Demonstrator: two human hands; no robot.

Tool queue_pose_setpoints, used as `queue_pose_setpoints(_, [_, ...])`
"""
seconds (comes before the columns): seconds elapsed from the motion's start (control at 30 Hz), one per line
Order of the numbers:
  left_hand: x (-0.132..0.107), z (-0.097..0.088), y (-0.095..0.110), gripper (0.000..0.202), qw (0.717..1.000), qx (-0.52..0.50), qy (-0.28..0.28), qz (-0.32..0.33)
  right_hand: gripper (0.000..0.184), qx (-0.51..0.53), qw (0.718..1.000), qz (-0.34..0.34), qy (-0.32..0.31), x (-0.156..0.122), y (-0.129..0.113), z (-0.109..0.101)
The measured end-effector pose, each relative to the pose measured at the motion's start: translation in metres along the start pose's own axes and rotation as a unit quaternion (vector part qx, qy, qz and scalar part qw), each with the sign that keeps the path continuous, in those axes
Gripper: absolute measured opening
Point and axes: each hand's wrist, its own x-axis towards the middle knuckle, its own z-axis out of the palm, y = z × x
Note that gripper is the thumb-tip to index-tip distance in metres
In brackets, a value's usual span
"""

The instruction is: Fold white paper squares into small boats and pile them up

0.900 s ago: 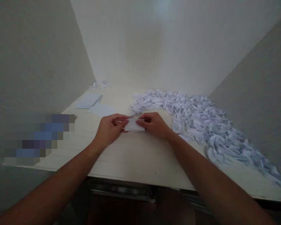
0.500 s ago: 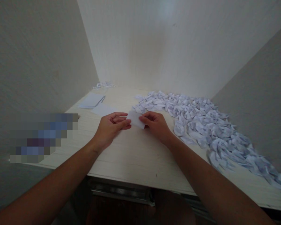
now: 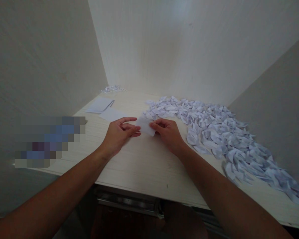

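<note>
A small white piece of paper (image 3: 145, 126) is held between my two hands above the middle of the table. My left hand (image 3: 121, 134) pinches its left edge between thumb and fingers, with the index finger stretched out above. My right hand (image 3: 167, 132) grips the right edge between thumb and bent fingers. The paper is tilted toward me, and the fingers behind it are partly hidden. Just beyond it, folded white paper pieces (image 3: 169, 109) begin and spread to the right in a large heap.
At the left lie a stack of white paper (image 3: 99, 104) and a loose sheet (image 3: 112, 115). Small paper scraps (image 3: 113, 88) sit in the far left corner. A blurred-out patch (image 3: 49, 142) covers something at the left edge. Walls enclose the pale table (image 3: 139, 169) on three sides.
The view has shifted slightly, so the table's contents appear a little to the right. Both hands keep their hold on the paper with almost no change.
</note>
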Motion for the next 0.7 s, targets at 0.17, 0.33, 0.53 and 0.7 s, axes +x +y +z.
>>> queue_pose_setpoints(0.17, [-0.001, 0.001, 0.000, 0.063, 0.999, 0.021, -0.027, -0.007, 0.020, 0.003, 1.000, 0.000, -0.005, 0.001, 0.003, 0.001])
queue_pose_setpoints(0.33, [-0.001, 0.003, 0.001, 0.073, 0.998, 0.045, -0.042, 0.003, 0.021, 0.001, 1.000, -0.004, -0.003, -0.002, 0.000, 0.004])
queue_pose_setpoints(0.53, [-0.002, 0.006, 0.003, 0.084, 0.989, 0.138, -0.051, 0.010, 0.022, -0.011, 1.000, -0.009, 0.003, -0.007, -0.007, 0.009])
queue_pose_setpoints(0.7, [-0.004, 0.009, 0.004, 0.095, 0.979, 0.199, -0.048, 0.018, 0.019, -0.016, 1.000, -0.017, 0.003, -0.010, -0.009, 0.012])
